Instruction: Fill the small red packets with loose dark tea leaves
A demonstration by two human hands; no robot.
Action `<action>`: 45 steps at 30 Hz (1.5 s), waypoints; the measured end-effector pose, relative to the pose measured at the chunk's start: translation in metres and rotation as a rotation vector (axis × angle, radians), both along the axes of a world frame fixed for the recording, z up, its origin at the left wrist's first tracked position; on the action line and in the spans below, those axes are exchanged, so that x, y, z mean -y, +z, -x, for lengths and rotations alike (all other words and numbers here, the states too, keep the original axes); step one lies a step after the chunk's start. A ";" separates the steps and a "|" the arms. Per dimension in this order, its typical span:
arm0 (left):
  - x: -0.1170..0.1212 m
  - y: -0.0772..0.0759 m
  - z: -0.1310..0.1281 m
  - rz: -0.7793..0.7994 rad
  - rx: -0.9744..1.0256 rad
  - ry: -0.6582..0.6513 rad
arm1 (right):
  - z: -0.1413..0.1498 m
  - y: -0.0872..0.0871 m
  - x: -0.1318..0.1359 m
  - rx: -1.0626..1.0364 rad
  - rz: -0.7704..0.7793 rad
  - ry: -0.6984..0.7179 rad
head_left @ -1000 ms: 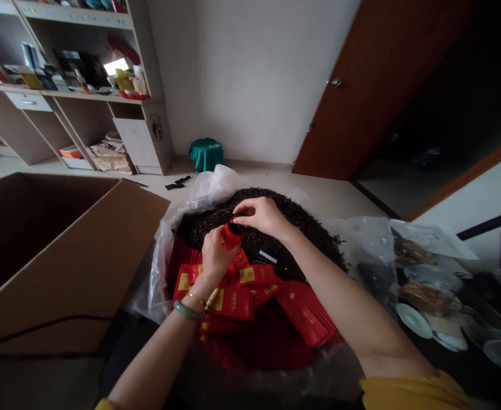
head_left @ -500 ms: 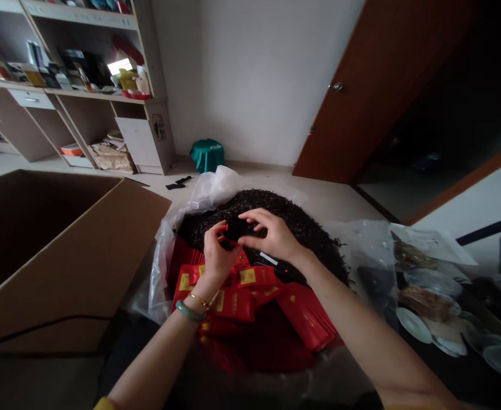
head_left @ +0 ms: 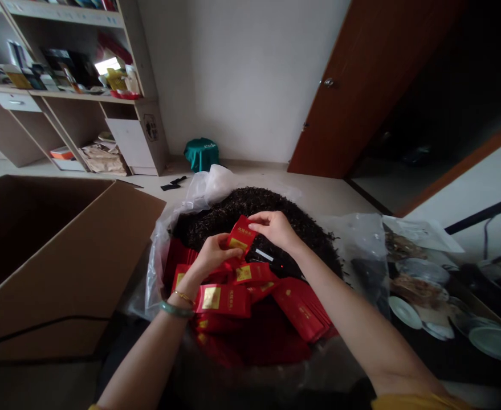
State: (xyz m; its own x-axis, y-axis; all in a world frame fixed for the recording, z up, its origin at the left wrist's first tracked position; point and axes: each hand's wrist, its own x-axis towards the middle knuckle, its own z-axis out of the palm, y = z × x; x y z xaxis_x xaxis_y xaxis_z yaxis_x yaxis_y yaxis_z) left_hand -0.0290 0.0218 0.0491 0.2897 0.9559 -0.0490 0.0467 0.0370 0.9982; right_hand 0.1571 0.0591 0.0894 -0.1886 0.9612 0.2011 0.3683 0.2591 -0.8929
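On my left stands the open cardboard box (head_left: pixel 117 239), well apart from my fingers, and beside it the crumpled rim of the clear plastic bag (head_left: pixel 156 279). My left hand (head_left: pixel 214 254) is closed on the lower left part of a red packet (head_left: pixel 240 232), thumb laid across its printed face. I judge a light grip best here, enough to steady the packet without creasing it. Loose red packets (head_left: pixel 223 300) lie just below my wrist, so I do well to keep that forearm lifted off them. The held packet tilts in front of the heap of dark leaves (head_left: pixel 271 199), in both my hands; whether its top is open, I cannot tell. My right hand (head_left: pixel 261 222) pinches the upper right edge between thumb and fingertips. Pressing evenly along that edge, with the lower end held firm, should keep it straight. Just below sits a black device (head_left: pixel 276 265) with a red light, worth keeping my right wrist clear of, and further right a fanned stack of red packets (head_left: pixel 302 310) rests near my forearm
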 end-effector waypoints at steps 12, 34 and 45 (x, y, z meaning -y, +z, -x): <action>0.009 0.013 0.000 0.040 -0.016 -0.102 | 0.011 0.000 -0.005 0.040 -0.101 0.011; 0.006 0.003 0.001 0.184 0.277 -0.034 | 0.026 -0.003 0.006 -0.011 -0.051 0.096; 0.012 0.009 -0.010 0.277 0.248 0.011 | 0.028 -0.022 0.001 0.004 -0.071 0.078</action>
State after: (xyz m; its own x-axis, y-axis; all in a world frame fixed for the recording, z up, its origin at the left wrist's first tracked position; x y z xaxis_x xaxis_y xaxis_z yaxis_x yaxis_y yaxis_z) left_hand -0.0194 0.0101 0.0577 0.3147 0.9193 -0.2362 -0.1975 0.3068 0.9311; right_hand 0.1290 0.0577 0.0676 -0.2634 0.9270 0.2672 0.3478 0.3496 -0.8700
